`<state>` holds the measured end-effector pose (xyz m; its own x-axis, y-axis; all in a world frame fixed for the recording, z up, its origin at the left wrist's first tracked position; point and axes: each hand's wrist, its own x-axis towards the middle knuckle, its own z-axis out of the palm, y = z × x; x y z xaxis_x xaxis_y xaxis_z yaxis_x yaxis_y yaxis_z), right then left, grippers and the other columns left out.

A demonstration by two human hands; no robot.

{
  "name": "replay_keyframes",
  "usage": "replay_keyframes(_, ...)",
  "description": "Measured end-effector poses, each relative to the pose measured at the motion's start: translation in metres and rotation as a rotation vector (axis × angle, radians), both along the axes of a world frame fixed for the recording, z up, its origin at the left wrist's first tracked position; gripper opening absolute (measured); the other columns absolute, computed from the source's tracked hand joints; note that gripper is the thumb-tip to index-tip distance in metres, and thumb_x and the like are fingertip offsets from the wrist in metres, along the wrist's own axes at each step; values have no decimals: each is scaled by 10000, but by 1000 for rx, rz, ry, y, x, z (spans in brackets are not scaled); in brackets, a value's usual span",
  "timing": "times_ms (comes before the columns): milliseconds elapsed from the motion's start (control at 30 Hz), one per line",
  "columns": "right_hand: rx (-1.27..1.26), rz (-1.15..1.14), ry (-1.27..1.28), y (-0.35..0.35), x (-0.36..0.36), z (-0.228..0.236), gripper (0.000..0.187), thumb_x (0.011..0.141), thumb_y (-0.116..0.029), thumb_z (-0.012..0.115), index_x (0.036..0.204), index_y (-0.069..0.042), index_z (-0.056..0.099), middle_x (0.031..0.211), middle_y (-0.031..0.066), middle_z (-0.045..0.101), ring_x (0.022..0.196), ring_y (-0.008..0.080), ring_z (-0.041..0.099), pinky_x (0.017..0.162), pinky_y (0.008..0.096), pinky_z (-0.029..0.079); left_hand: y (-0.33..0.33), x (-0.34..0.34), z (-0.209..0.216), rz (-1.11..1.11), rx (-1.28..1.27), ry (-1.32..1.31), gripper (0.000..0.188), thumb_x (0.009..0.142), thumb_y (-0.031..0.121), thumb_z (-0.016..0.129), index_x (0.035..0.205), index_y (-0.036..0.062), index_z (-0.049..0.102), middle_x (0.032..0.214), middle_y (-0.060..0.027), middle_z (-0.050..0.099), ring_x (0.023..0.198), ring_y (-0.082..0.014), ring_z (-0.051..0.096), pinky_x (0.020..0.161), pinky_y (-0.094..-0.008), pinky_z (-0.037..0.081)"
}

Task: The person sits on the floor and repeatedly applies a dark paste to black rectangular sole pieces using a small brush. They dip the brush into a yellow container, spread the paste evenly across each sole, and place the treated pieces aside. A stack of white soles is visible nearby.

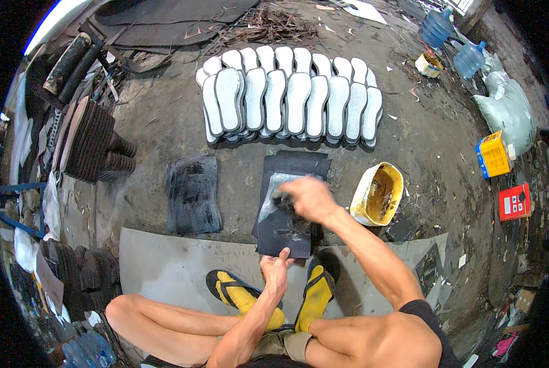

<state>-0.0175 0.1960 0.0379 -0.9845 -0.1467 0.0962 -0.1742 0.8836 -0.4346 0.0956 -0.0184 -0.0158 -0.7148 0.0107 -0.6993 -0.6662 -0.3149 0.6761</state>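
A black rubber-like sheet (277, 236) lies on a small stack of dark sheets (296, 161) in front of me. Its far part shines with a pale wet coating, and a smaller smear shows nearer to me. My left hand (276, 270) pinches the near edge of this sheet, thumb on top. Over the coated part, my right hand (311, 199) is closed around a dark brush-like tool (283, 200); motion blurs its outline. To the right stands a white-and-yellow tub (361, 199) with amber, glue-like liquid inside. Another stack of dark, streaked sheets (193, 196) lies to the left.
Beyond the sheets, piled sole-shaped pieces (297, 104) with white tops stand in rows. Stacked brown soles (87, 144) are at left. A yellow box (494, 154), red box (514, 202) and blue water jugs (435, 27) line the right. A grey mat (182, 260) lies under my sandals.
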Motion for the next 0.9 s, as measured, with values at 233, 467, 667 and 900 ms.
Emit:
replay_keyframes(233, -55, -141, -62, 5, 77, 17, 327, 873, -86, 688, 1196, -81, 735, 907, 236, 744, 870, 437, 752, 780, 566, 608, 7, -12, 3, -79, -157, 84, 330, 958, 68, 856, 851, 0, 551, 823, -54, 624, 745, -182, 697, 698, -398, 683)
replay_keyframes(467, 3, -178, 51, 60, -27, -36, 337, 929, -166, 723, 1262, -122, 739, 1006, 207, 761, 950, 440, 741, 816, 561, 601, 42, -46, 6, -167, -241, 220, 419, 981, 165, 866, 1116, -71, 549, 896, -69, 629, 705, -143, 655, 647, -355, 654)
replay_keyframes(667, 10, 7, -4, -8, 109, -10, 350, 888, -133, 718, 1238, -147, 737, 966, 110, 708, 919, 337, 719, 793, 485, 616, 2, -45, -1, -117, -345, 396, 475, 1088, 155, 735, 1459, -71, 542, 1038, -128, 719, 853, -154, 719, 721, -295, 601)
replay_keyframes(900, -99, -280, 68, 16, 22, 11, 298, 911, -145, 706, 1197, -101, 775, 999, 208, 784, 912, 428, 752, 810, 563, 610, -5, -44, -19, -298, -505, 407, 410, 1050, 139, 784, 1372, -97, 693, 968, -76, 712, 802, -114, 701, 694, -283, 562)
